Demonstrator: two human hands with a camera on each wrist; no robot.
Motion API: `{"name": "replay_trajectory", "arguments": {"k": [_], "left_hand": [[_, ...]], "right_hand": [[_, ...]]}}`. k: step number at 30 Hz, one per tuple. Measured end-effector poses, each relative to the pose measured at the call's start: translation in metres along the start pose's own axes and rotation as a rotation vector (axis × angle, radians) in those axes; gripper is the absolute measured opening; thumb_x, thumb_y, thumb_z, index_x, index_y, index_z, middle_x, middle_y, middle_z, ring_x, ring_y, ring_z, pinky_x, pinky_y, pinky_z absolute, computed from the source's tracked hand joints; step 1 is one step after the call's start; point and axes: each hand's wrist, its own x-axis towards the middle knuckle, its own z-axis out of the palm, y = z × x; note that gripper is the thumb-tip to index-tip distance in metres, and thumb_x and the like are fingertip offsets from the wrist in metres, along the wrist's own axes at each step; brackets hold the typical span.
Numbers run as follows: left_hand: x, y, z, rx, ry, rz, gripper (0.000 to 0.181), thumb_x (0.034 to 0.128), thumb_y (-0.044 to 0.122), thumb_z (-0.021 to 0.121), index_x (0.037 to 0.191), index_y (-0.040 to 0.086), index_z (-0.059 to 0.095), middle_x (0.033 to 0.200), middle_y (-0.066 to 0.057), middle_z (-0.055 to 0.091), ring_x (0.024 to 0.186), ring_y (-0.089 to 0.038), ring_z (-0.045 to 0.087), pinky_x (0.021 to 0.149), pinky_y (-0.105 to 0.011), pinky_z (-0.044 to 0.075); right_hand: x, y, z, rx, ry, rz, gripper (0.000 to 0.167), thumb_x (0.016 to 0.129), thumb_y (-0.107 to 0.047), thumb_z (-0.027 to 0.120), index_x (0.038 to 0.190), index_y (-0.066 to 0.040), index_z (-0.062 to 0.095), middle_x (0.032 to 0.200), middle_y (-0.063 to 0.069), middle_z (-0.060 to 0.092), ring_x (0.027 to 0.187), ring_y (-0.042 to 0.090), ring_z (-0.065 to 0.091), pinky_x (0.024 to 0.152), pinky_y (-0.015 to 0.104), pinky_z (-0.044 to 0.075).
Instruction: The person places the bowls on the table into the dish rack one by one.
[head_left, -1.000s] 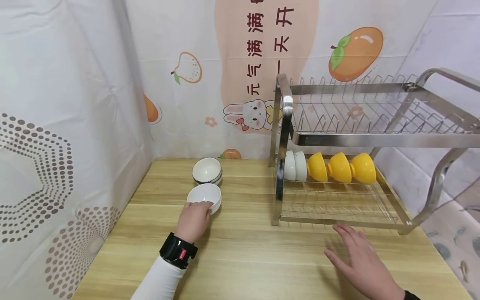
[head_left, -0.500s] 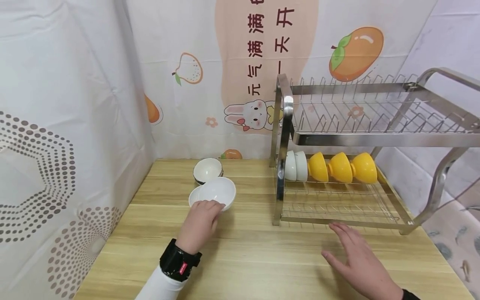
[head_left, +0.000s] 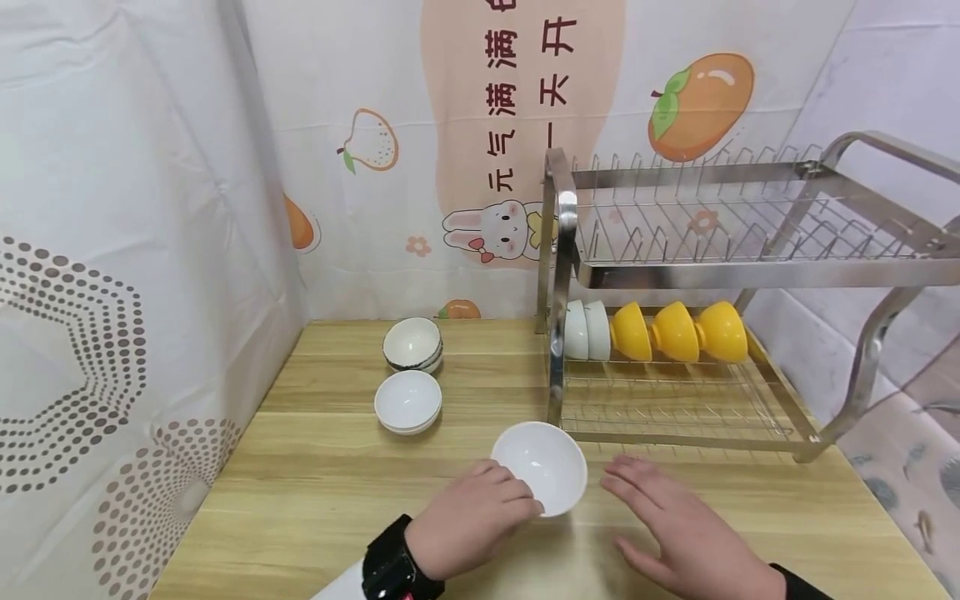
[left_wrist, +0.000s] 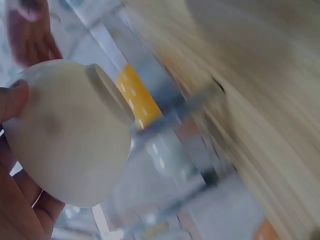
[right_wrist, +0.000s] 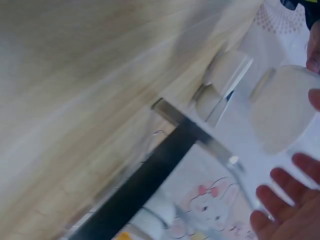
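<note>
Before the rack (head_left: 750,275), holds a bowl (head_left: 543,462) in the left hand (head_left: 474,518) with the right hand (head_left: 678,529) spread; seems mid-handover, likely needs a right-hand grip next.

Behind the wood-grain table (head_left: 330,475), we see a white backdrop cloth (head_left: 360,242) printed with a peach-coloured patch (head_left: 453,92) that carries two columns of dark red characters (head_left: 501,98) and, near its foot, a rabbit (head_left: 501,229) with ears pointing left. Right of the patch we make out a big orange fruit (head_left: 705,108) with green leaves; on our left hangs a white curtain (head_left: 150,192) patterned with brown and grey dots.
</note>
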Motion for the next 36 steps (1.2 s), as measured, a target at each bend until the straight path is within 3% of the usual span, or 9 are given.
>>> {"name": "replay_trajectory", "arguments": {"k": [4,9,17,25,31,36], "left_hand": [[0.01,0.008,0.001,0.051,0.001,0.081,0.018,0.0882,0.024,0.073,0.105,0.029,0.067,0.096,0.018,0.06,0.094,-0.005,0.054,0.091,-0.023,0.041],[0.016,0.011,0.003,0.047,0.0,0.12,0.016,0.0895,0.026,0.073,0.104,0.03,0.068,0.097,0.019,0.062,0.094,-0.004,0.054,0.092,-0.022,0.041],[0.028,0.015,0.004,0.039,-0.015,0.161,0.014,0.0922,0.028,0.069,0.106,0.03,0.067,0.099,0.02,0.061,0.095,-0.003,0.054,0.095,-0.021,0.04],[0.032,0.018,0.008,0.022,-0.012,0.177,0.015,0.0918,0.026,0.069,0.106,0.031,0.067,0.098,0.02,0.06,0.093,-0.002,0.054,0.095,-0.021,0.039],[0.036,0.018,0.009,-0.004,-0.022,0.168,0.015,0.0926,0.025,0.069,0.106,0.03,0.067,0.098,0.019,0.06,0.094,-0.002,0.054,0.096,-0.02,0.039],[0.039,0.017,0.009,0.014,-0.012,0.17,0.015,0.0915,0.024,0.069,0.105,0.03,0.066,0.097,0.019,0.06,0.093,-0.002,0.054,0.095,-0.02,0.04]], "right_hand": [[0.007,-0.004,-0.003,0.008,0.062,-0.094,0.051,0.1,-0.046,0.046,0.13,-0.008,0.06,0.134,0.006,0.058,0.123,0.023,0.054,0.116,0.02,0.02],[0.012,-0.005,-0.005,0.016,0.145,-0.198,0.044,0.103,-0.039,0.046,0.122,-0.005,0.065,0.126,0.01,0.062,0.116,0.028,0.057,0.116,0.024,0.024],[0.014,-0.006,-0.001,0.012,0.143,-0.348,0.031,0.104,-0.025,0.041,0.11,-0.009,0.067,0.118,0.004,0.066,0.112,0.028,0.062,0.115,0.03,0.028],[0.009,-0.007,0.003,0.008,0.078,-0.353,0.035,0.107,-0.021,0.031,0.109,-0.015,0.065,0.11,-0.007,0.063,0.104,0.016,0.06,0.108,0.028,0.035],[0.006,-0.007,0.003,0.003,0.005,-0.297,0.041,0.109,-0.023,0.023,0.11,-0.016,0.063,0.108,-0.011,0.061,0.103,0.01,0.059,0.112,0.026,0.029],[0.004,-0.005,0.004,-0.024,0.019,-0.287,0.042,0.109,-0.02,0.023,0.109,-0.013,0.064,0.105,-0.009,0.062,0.101,0.011,0.061,0.109,0.029,0.033]]}}
